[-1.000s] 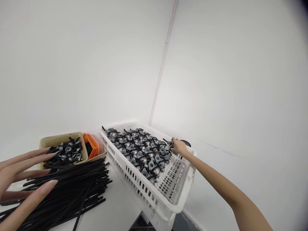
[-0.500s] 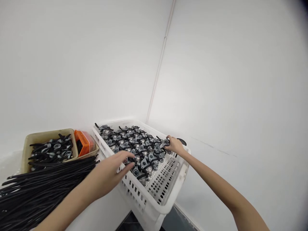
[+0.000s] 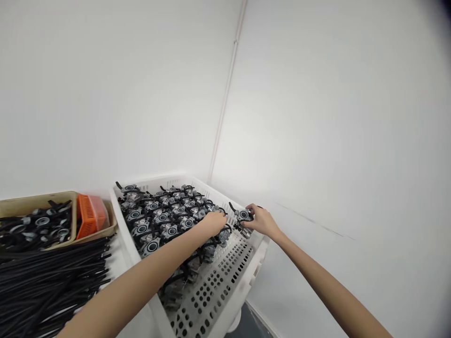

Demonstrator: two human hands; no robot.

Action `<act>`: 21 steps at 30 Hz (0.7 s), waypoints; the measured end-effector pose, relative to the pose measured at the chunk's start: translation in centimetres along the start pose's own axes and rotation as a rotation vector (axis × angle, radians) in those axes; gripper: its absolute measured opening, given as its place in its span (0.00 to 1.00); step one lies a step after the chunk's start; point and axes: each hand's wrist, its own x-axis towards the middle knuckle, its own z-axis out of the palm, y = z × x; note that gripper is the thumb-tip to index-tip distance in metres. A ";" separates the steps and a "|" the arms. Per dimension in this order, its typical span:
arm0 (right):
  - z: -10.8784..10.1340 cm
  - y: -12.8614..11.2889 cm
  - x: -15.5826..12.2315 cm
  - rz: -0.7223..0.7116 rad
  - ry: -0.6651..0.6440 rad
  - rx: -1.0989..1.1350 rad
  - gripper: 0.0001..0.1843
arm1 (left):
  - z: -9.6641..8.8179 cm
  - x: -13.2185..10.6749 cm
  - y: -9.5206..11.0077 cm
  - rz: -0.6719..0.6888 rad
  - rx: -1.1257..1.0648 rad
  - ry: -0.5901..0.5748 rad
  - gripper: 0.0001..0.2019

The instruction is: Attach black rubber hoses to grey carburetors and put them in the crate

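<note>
A metal part [image 3: 242, 217] with a short black hose is clamped between the thumb and fingers of the right hand [image 3: 262, 220]. It is held over the inside of a white basket [image 3: 243, 281], close to the long side away from the left hand [image 3: 212, 224]. The ring-shaped opening of the part is turned upward, just beside the right fingertips, and the hose is pointed away from them. Whether the underside of the part is touching the basket cannot be told.

The left hand is lowered among the packed metal parts [image 3: 171, 230], its fingers curled down and directed toward the held part. Its fingertips are partly hidden, so whether anything is gripped by them cannot be told. Rows of these parts are spread to the left of the left fingers and beyond them, most with ring openings facing up. A perforated floor [image 3: 220, 286] is exposed on the near side of both hands' fingers.

Well to the left of the left fingers, black tubes [image 3: 52, 281] are heaped on a white bench [image 3: 118, 267]. Beyond the tubes, an orange basket [image 3: 88, 216] is set beside a pale tub [image 3: 31, 203], in which loose fittings [image 3: 42, 223] are piled.
</note>
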 end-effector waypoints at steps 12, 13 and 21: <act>0.7 2.7 -0.2 0.018 0.029 0.101 0.26 | 1.0 7.3 -2.0 -0.030 -0.075 -0.439 0.19; 0.8 3.0 -0.2 0.021 0.029 0.107 0.27 | 1.0 7.4 -2.1 -0.030 -0.082 -0.446 0.19; 1.2 3.3 -0.5 0.014 0.013 0.105 0.26 | 2.5 4.7 -2.9 0.004 -0.137 -0.301 0.21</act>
